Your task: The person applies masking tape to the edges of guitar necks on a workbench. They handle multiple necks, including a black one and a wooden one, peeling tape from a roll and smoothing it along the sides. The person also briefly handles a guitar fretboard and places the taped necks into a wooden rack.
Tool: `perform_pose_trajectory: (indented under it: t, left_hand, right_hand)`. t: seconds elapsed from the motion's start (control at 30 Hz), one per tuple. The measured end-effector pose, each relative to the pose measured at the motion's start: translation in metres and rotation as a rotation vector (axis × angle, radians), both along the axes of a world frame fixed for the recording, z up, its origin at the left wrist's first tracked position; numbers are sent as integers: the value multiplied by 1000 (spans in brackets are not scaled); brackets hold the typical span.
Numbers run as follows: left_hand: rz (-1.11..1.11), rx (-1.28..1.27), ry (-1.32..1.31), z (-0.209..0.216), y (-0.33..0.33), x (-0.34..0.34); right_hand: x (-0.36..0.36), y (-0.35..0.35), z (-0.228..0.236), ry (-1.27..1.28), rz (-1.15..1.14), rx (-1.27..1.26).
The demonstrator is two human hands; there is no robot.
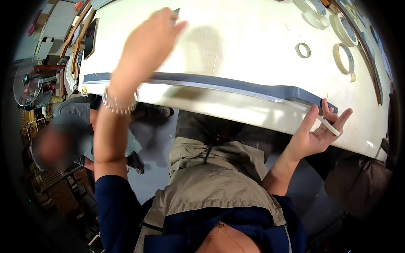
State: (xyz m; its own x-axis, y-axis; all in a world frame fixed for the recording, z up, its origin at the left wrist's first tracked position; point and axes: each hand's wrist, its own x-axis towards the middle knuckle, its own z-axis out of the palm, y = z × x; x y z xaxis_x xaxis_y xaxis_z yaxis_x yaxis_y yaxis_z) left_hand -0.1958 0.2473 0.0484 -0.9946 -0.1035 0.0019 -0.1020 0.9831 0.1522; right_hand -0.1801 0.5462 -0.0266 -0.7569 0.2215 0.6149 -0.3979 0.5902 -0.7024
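A long dark blue strip lies along the table's near edge, with a pale band of tape running on its near side. At the right end my right hand holds a narrow roll of white tape, its fingers partly spread around the ring. A free white length of tape stretches from the roll towards the strip. My left hand, smeared by motion, is raised over the table's far left, beyond the strip. Its fingers close on a small flat grey piece, whose kind I cannot make out.
Several tape rolls lie on the white table at the right, beside a smaller ring of tape. A dark phone-like slab rests at the left edge. Another person is low at the left, near a fan.
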Motion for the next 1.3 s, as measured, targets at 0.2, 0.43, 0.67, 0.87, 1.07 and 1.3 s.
perform_pose_trajectory:
  t: [0.2, 0.43, 0.67, 0.87, 1.07, 1.3]
  left_hand:
    - [160, 50, -282, -21, -70, -54]
    - [-9, 839, 266, 25, 16, 7]
    - [20, 1300, 210, -14, 134, 67]
    - [20, 1244, 167, -21, 144, 59]
    - [54, 1240, 204, -21, 148, 57]
    - [82, 1185, 164, -18, 148, 60]
  right_hand:
    - [-1, -4, 5, 36, 34, 30]
    - [-5, -3, -1, 38, -16, 35]
    - [-7, -4, 1, 63, 58, 1]
    - [-10, -4, -5, 109, 35, -40]
    - [-11, -4, -6, 125, 35, -48]
    - [18, -20, 13, 300, 276, -157]
